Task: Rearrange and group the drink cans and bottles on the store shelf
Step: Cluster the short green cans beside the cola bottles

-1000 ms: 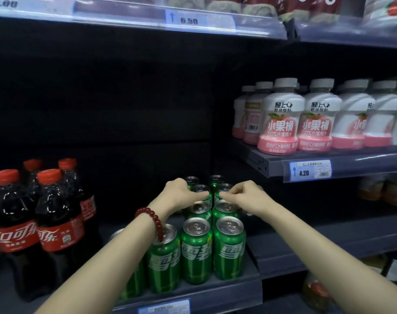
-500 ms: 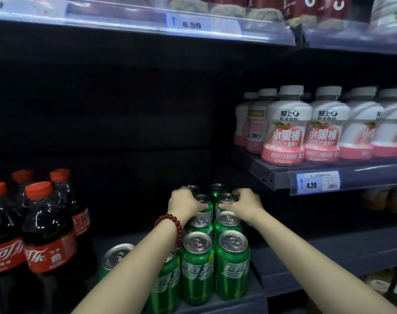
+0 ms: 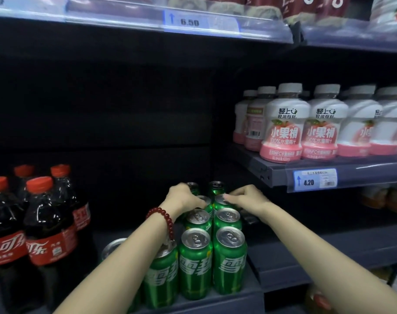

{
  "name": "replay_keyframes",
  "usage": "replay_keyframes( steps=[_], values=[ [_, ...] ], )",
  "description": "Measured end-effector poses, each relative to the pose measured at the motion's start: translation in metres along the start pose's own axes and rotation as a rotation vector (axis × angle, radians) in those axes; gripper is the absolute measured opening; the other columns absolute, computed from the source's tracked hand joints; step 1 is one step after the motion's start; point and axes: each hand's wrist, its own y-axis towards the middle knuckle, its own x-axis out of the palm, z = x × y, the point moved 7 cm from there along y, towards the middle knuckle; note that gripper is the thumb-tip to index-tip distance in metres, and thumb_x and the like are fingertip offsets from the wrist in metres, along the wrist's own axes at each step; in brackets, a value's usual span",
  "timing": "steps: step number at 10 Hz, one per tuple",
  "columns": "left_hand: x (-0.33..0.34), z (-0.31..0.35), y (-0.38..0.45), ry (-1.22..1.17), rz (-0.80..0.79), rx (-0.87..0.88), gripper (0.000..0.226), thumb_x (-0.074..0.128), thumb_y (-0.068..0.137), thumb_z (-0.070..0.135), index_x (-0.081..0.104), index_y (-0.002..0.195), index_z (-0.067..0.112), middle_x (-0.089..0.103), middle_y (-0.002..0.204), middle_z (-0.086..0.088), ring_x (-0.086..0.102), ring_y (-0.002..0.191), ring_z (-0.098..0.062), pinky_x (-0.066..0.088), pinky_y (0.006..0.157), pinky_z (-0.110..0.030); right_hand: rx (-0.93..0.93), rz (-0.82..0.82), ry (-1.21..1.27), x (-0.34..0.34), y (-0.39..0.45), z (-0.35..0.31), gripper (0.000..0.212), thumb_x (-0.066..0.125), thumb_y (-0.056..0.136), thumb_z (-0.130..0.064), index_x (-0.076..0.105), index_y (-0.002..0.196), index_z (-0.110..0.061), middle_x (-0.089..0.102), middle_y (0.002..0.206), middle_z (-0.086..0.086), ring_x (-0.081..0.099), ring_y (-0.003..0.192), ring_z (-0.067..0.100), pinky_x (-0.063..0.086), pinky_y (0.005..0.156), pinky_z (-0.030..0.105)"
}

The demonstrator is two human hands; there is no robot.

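1. Both arms reach deep into the lower shelf (image 3: 281, 271), over the green cans (image 3: 194, 261).
2. L hand (image 3: 181, 198) sits curled on top of a can in the 3rd row back, left col; fingers (image 3: 198, 203) bent over its lid. Looks like a top grasp, but the palm hides the can side, so can't tell if it's truly gripped.
3. R hand (image 3: 247, 199) mirrors it on the right col: fingertips (image 3: 227, 197) touch the lid rim of the 3rd-row can. Pinch or just resting? Can't tell.
4. Red bead bracelet (image 3: 163, 219) on L wrist, hanging just above a front can.
5. Cans stand upright in tight cols running front to back, touching; two front ones show labels, silver tops w/ tabs. Further cans at left are partly hidden under the L forearm.
6. Cola bottles (image 3: 45, 225) w/ red caps stand at far left of the same shelf, apart from the cans, dark gap between.
7. Up right, on a higher shelf: white-pink juice bottles (image 3: 283, 128) in a row, price tag (image 3: 314, 179) reads 4.20 below.
8. Top shelf tag (image 3: 189, 22) reads 6.50.
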Motion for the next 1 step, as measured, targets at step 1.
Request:
replay_keyframes(
  steps=[1],
  values=[
    [-0.0041, 0.0064, -0.0083, -0.036, 0.046, 0.027, 0.056, 0.077, 0.073, 0.041, 0.065, 0.111, 0.002, 0.068, 0.108, -0.013, 0.066, 0.097, -0.022, 0.052, 0.071, -0.028, 0.001, 0.063, -0.046, -0.0034, -0.0027, -0.0013, 0.036, 0.069, 0.085, -0.037, 0.071, 0.107, -0.008, 0.071, 0.110, 0.007, 0.063, 0.099, 0.020, 0.045, 0.079, 0.026]
  ],
)
